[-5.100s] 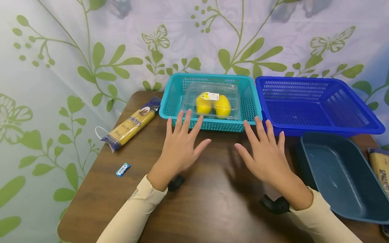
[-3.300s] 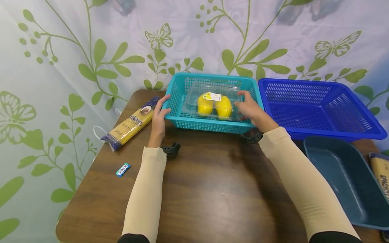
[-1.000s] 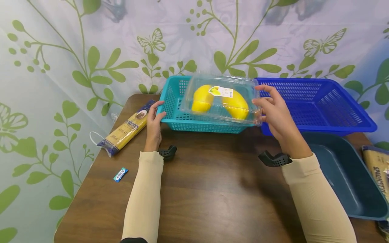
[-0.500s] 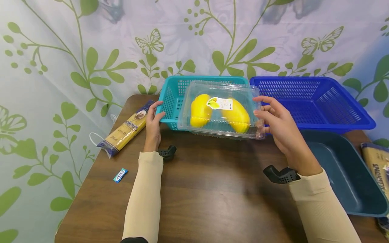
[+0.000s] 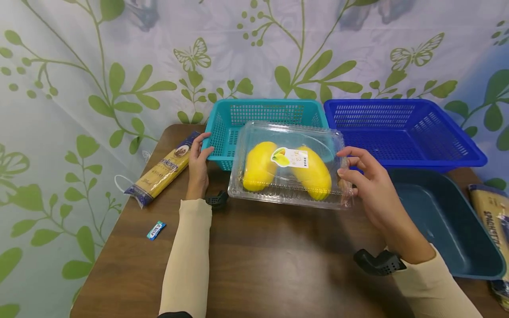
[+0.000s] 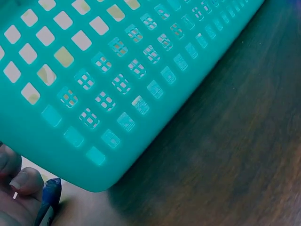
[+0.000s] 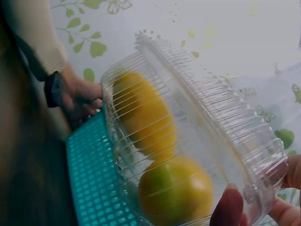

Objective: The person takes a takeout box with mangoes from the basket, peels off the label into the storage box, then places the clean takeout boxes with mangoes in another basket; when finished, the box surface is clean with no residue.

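Observation:
My right hand [image 5: 375, 192] pinches the right end of a clear plastic clamshell box [image 5: 284, 187], thumb on top. Inside lie two yellow mangoes [image 5: 260, 165], and a white label [image 5: 296, 158] is on the lid. The box is raised, tilted toward me, and overlaps the front of a teal mesh basket [image 5: 222, 137]. The left end of that basket's rim is held by my left hand [image 5: 197, 165]. In the left wrist view the basket's wall [image 6: 61, 155] fills much of the picture, with fingertips [image 6: 26, 181] at its corner. The right wrist view shows the mangoes through the box's ribbed side [image 7: 188, 103].
A blue mesh basket [image 5: 401, 162] stands right of the teal one, with a dark tub [image 5: 441, 221] before it. Spaghetti packs lie at the left [image 5: 165, 170] and far right [image 5: 493, 216] of the brown table [image 5: 258, 265]. A small wrapper [image 5: 156, 230] lies at left.
My right hand reached into the teal basket, took hold of the clamshell box, lifted it out and brought it toward me. My left hand went to the basket's left rim and stays there.

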The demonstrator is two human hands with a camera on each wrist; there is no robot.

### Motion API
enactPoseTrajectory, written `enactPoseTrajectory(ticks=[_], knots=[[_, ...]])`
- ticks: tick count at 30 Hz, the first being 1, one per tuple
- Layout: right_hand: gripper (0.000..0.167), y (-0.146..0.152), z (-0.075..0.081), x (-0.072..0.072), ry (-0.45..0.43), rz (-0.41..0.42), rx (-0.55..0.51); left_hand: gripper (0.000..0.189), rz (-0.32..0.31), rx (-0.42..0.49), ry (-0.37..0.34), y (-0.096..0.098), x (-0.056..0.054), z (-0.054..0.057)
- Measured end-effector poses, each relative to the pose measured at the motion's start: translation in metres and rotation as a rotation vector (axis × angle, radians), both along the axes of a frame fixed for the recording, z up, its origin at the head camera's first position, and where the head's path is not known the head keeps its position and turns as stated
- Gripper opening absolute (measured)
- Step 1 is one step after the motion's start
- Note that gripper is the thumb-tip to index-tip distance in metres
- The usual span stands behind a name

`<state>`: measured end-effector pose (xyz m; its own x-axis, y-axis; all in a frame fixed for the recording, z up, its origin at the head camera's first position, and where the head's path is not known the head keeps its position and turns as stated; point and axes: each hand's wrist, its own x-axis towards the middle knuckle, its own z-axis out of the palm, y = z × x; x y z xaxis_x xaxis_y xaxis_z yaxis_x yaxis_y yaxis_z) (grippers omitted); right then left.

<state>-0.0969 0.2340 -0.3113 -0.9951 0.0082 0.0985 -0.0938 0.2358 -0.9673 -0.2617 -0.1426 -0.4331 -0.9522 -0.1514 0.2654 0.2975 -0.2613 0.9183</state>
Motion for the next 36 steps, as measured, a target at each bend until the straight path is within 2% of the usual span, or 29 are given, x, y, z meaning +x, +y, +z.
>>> enactPoseTrajectory(ticks=[9,16,18,25,31,36], knots=[[0.029,0.005,-0.020,0.024,0.025,-0.027,-0.068,0.040,-0.011,-0.005,-0.003,0.000,0.000,0.000],[0.031,0.005,-0.043,0.039,0.012,-0.016,0.036,0.040,-0.011,0.000,-0.017,0.000,0.001,0.001],[0.031,0.005,-0.050,0.040,-0.002,-0.017,0.068,0.040,-0.010,-0.002,-0.021,0.000,0.002,0.001],[0.030,0.005,-0.068,0.040,-0.038,-0.005,0.059,0.040,-0.003,-0.024,-0.032,-0.001,0.001,0.001],[0.029,0.007,-0.084,0.038,-0.012,0.008,0.090,0.040,-0.003,-0.064,-0.009,-0.002,0.001,0.000],[0.029,0.007,-0.096,0.039,0.008,0.005,0.094,0.040,-0.003,-0.060,-0.010,-0.003,0.003,0.001]])
